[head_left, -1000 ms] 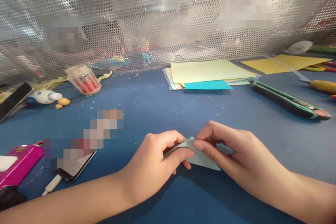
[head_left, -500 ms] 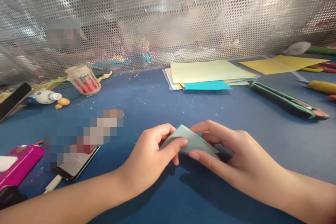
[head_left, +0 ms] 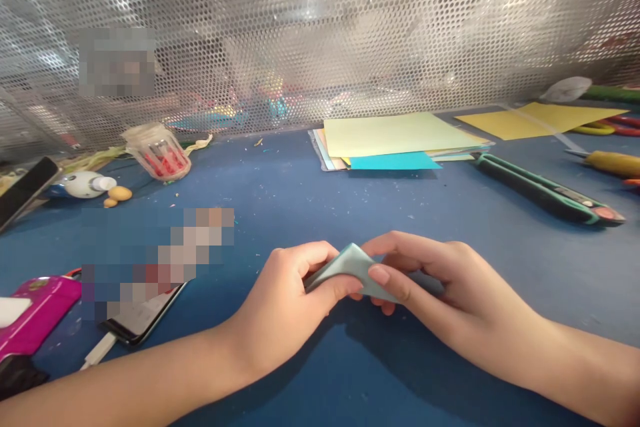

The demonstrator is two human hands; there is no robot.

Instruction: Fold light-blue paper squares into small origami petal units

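Observation:
A small folded piece of pale grey-blue paper [head_left: 344, 265] is held just above the blue table mat [head_left: 300, 193], near the front middle. My left hand [head_left: 293, 307] pinches its left side between thumb and fingers. My right hand [head_left: 430, 287] pinches its right side, thumb on top and fingers underneath. The two hands meet over the paper, and most of its lower part is hidden by my fingers.
A stack of coloured paper sheets [head_left: 395, 140] lies at the back middle, a yellow sheet [head_left: 540, 120] at the back right. A green utility knife [head_left: 545, 190] lies to the right. A phone [head_left: 140, 317], a pink case [head_left: 35, 310], a small jar [head_left: 157, 150] and a glue bottle [head_left: 85, 183] sit on the left. A perforated metal screen [head_left: 320, 33] closes the back.
The folded paper has been turned and pressed narrower between my fingers. My right thumb has come over its right side. Both hands stayed in about the same place.

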